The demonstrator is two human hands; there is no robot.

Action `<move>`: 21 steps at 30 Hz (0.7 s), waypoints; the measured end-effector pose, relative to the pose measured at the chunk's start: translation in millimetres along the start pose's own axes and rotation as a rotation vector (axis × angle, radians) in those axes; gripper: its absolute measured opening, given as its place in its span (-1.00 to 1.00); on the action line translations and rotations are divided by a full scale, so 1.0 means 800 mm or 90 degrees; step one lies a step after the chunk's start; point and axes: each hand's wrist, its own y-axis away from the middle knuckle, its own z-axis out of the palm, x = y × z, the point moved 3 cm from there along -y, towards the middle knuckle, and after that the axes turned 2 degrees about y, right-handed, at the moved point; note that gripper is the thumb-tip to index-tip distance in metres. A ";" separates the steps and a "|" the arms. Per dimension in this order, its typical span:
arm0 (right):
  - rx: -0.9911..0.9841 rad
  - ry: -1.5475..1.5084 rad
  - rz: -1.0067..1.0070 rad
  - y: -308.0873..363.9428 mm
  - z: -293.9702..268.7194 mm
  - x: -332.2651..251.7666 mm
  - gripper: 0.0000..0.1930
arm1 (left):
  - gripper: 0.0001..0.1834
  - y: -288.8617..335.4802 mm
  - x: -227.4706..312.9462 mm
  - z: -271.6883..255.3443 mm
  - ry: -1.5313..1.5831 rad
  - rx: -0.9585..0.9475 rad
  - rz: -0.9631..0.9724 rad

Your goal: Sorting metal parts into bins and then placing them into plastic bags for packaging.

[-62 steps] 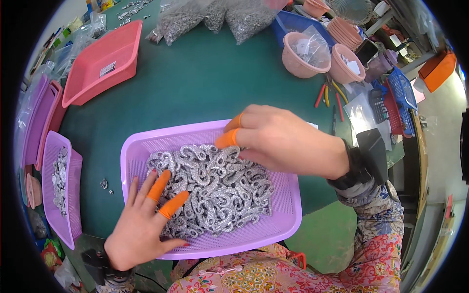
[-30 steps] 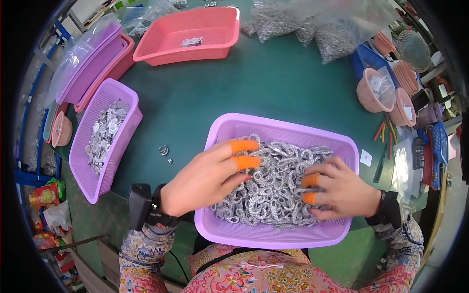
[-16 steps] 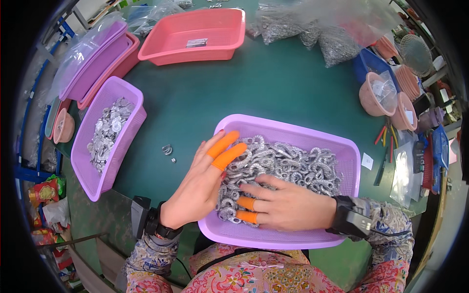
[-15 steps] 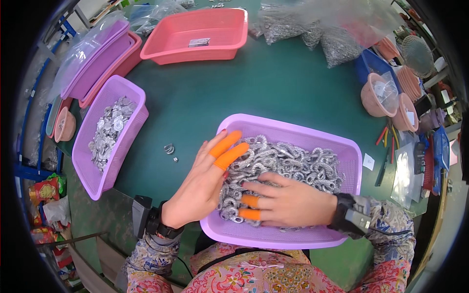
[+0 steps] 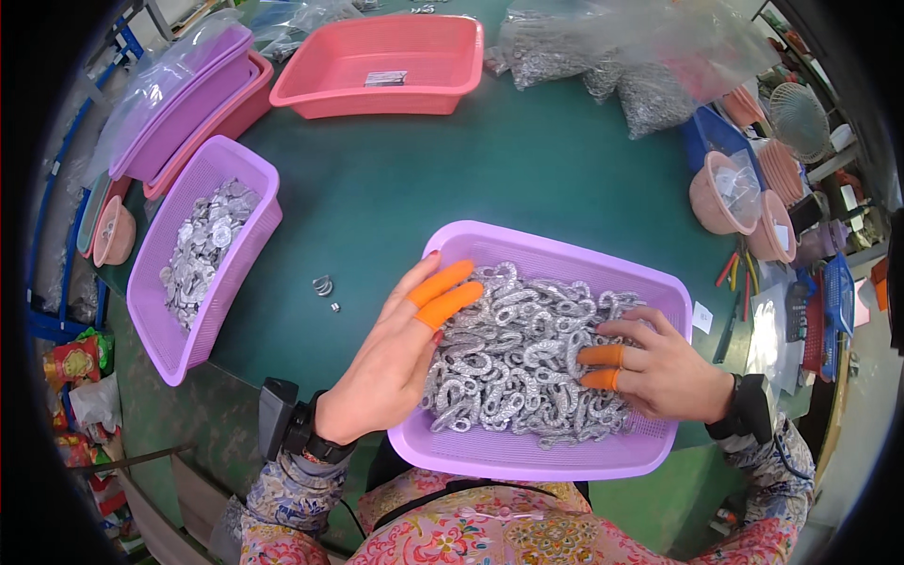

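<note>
A purple plastic basket (image 5: 556,243) in front of me holds a heap of silvery, oval ring-shaped metal pieces (image 5: 513,377). My left hand (image 5: 391,353) lies over the basket's left side, fingers stretched out, with orange finger covers on two of them. Its fingertips reach the upper left edge of the heap. On the right side of the heap rests my right hand (image 5: 659,365), also with two orange finger covers. Its fingers are spread and slightly bent, touching the pieces without a visible grip on any.
Another purple basket (image 5: 256,231) with flat silvery pieces stands at left. A pink-red tray (image 5: 377,105) sits at the back. Full plastic bags (image 5: 654,89) lie back right. Small pink bowls (image 5: 720,207) and pliers (image 5: 734,266) are at right. Two tiny metal bits (image 5: 323,285) lie left of my basket.
My right hand has moved right across the heap, from its middle to its right side, uncovering pieces there. My left hand has stayed nearly in place. The view has shifted slightly.
</note>
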 end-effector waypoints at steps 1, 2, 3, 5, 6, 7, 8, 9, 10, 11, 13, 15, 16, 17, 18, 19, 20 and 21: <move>-0.004 -0.045 0.009 0.001 -0.002 0.002 -0.48 | -0.38 -0.001 0.000 0.000 0.006 -0.002 0.005; 0.048 -0.076 -0.001 -0.002 -0.013 0.003 -0.66 | -0.38 -0.002 -0.001 0.000 0.001 -0.003 0.002; 0.046 -0.077 0.003 -0.005 -0.017 0.006 -0.66 | -0.37 -0.001 0.001 -0.001 -0.005 -0.003 -0.004; 0.098 -0.168 -0.005 -0.010 -0.026 0.012 -0.71 | -0.37 0.001 0.004 0.000 0.002 0.008 -0.003; 0.134 -0.204 -0.003 -0.019 -0.029 0.011 -0.70 | -0.38 0.002 0.002 0.000 -0.006 0.011 0.000; 0.133 -0.203 -0.001 -0.028 -0.026 0.007 -0.70 | -0.38 0.001 0.002 0.000 -0.016 0.015 0.004; 0.134 -0.222 -0.031 -0.040 -0.019 0.001 -0.63 | -0.38 0.002 0.000 0.000 -0.014 0.015 0.004; 0.134 -0.239 -0.059 -0.053 -0.013 -0.006 -0.56 | -0.39 0.002 -0.001 -0.001 -0.025 0.011 0.009; 0.133 -0.238 -0.057 -0.068 -0.005 -0.019 -0.56 | -0.40 0.001 0.000 -0.001 -0.036 0.008 0.016; 0.106 -0.235 -0.110 -0.080 0.009 -0.038 -0.56 | -0.40 -0.001 -0.002 0.001 -0.027 0.004 0.021; 0.080 -0.238 -0.172 -0.090 0.027 -0.048 -0.56 | -0.42 0.000 -0.002 0.001 -0.028 0.010 0.021; 0.101 -0.133 -0.246 -0.093 0.034 -0.048 -0.59 | -0.42 0.000 -0.003 0.000 -0.029 0.011 0.018; 0.084 -0.102 -0.241 -0.086 0.034 -0.043 -0.58 | -0.42 0.002 -0.002 -0.001 -0.032 0.013 0.017; 0.081 -0.108 -0.243 -0.078 0.033 -0.043 -0.58 | -0.42 0.003 -0.001 0.000 -0.029 0.013 0.011; 0.067 -0.067 -0.222 -0.072 0.030 -0.041 -0.60 | -0.46 0.002 -0.002 0.000 -0.015 0.015 0.002; 0.053 -0.025 -0.201 -0.067 0.025 -0.039 -0.61 | -0.49 0.002 -0.003 0.000 -0.001 0.017 -0.005; 0.024 -0.009 -0.197 -0.062 0.019 -0.035 -0.64 | -0.49 0.003 -0.004 -0.001 0.000 0.017 -0.008; 0.022 -0.010 -0.196 -0.057 0.018 -0.030 -0.64 | -0.49 0.003 -0.004 0.000 0.003 0.017 -0.009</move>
